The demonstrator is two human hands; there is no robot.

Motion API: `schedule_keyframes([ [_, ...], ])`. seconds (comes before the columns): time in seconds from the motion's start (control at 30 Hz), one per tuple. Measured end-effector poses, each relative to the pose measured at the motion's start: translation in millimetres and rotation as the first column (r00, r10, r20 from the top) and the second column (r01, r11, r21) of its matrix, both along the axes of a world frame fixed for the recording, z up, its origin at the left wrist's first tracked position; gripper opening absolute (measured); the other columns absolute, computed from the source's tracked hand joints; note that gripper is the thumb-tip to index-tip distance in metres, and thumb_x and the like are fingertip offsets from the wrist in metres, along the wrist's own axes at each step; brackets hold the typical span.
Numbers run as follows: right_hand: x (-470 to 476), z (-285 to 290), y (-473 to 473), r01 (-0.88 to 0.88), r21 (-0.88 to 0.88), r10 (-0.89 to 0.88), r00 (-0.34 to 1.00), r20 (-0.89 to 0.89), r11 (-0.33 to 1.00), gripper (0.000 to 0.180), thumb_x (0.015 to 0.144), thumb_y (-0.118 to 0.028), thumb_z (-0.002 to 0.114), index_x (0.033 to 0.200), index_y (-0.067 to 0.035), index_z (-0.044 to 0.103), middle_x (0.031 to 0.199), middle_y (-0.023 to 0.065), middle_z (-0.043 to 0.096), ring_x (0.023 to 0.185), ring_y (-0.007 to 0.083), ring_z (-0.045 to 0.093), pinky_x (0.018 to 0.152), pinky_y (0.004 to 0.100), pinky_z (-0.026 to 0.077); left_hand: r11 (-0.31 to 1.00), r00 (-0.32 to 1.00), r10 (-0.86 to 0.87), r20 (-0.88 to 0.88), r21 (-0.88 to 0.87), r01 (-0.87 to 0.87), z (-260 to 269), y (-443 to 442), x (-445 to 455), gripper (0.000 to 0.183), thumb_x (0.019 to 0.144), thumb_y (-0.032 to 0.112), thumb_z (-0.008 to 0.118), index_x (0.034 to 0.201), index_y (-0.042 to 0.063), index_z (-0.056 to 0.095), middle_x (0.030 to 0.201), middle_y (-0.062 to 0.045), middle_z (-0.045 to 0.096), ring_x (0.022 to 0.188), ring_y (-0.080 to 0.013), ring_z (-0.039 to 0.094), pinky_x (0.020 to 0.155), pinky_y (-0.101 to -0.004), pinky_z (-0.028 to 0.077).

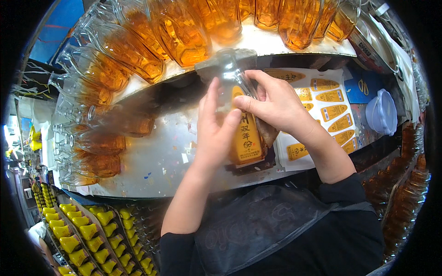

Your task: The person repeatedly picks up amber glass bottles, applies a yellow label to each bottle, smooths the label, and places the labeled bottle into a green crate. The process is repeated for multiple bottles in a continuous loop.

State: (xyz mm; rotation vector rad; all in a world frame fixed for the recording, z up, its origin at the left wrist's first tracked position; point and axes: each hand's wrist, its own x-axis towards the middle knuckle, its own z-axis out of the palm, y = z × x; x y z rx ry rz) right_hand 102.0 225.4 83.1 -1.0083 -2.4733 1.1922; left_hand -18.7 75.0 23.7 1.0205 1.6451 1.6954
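Note:
A glass bottle of amber liquid (pixel 248 151) lies tilted before me, its neck pointing away and a yellow label with dark writing along its front. Both hands are at its upper part. My right hand (pixel 276 100) has its thumb on the label's upper end and its fingers around the bottle's right shoulder. Along the left side is my left hand (pixel 217 127), fingers extended and apart; whether its palm touches the glass cannot be told. Dark supports show behind the neck and beside the body. Sheets of yellow labels (pixel 314 103) lie right of the bottle.
Filled bottles (pixel 179 34) line the raised white shelf, and more (pixel 100 162) stand on the metal table (pixel 155 176) at left. A light blue plastic cup (pixel 381 113) stands at right. Yellow-topped goods (pixel 79 238) fill racks at lower left, beside a person (pixel 40 238).

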Motion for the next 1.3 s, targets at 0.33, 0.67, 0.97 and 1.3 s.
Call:
schedule_keyframes([
  [0.33, -0.1, 0.8, 3.3, -0.001, -0.014, 0.001, 1.000, 0.005, 1.000, 0.070, 0.089, -0.051, 0.075, 0.136, 0.000, 0.066, 0.110, 0.0203, 0.070, 0.103, 0.0332, 0.068, 0.091, 0.0416, 0.053, 0.999, 0.993, -0.037, 0.108, -0.023, 0.040, 8.5, -1.6, -0.1, 0.102, 0.081, 0.019, 0.084, 0.166, 0.004, 0.029, 0.154, -0.022, 0.047, 0.143, -0.0331, 0.047, 0.119, -0.0440, 0.040],
  [0.67, 5.2, 29.4, 11.0, -0.248, 0.565, 0.488, 0.810, -0.324, 0.787, 0.035, 0.089, 0.000, 0.077, 0.124, -0.002, 0.070, 0.103, 0.0112, 0.075, 0.093, 0.0212, 0.075, 0.081, 0.0328, 0.061, 0.999, 0.999, 0.050, -0.014, -0.007, -0.050, 5.3, -7.2, 4.6, 0.092, 0.086, 0.018, 0.081, 0.164, 0.005, 0.033, 0.153, -0.020, 0.049, 0.134, -0.0307, 0.054, 0.112, -0.0430, 0.046],
  [0.97, 31.9, 5.1, -22.5, -0.217, 0.863, 0.812, 0.498, -0.303, 0.455, 0.023, 0.082, -0.011, 0.076, 0.105, -0.011, 0.074, 0.100, 0.0065, 0.073, 0.091, 0.0232, 0.074, 0.072, 0.0351, 0.061, 0.999, 0.996, 0.013, -0.088, 0.040, -0.010, -2.0, -22.3, -4.9, 0.063, 0.111, 0.041, 0.046, 0.158, -0.002, 0.041, 0.152, -0.017, 0.048, 0.137, -0.0276, 0.052, 0.116, -0.0419, 0.042],
  [1.3, 4.5, 14.5, 27.5, -0.116, 0.826, 0.457, 0.871, -0.183, 0.551, 0.030, 0.090, -0.011, 0.068, 0.120, -0.010, 0.072, 0.084, 0.0050, 0.069, 0.077, 0.0231, 0.072, 0.065, 0.0353, 0.058, 0.983, 0.851, 0.019, -0.525, -0.147, -0.112, -3.4, -47.8, 30.1, 0.099, 0.092, 0.044, 0.074, 0.162, -0.005, 0.025, 0.158, -0.029, 0.036, 0.148, -0.0437, 0.034, 0.123, -0.0541, 0.027],
])
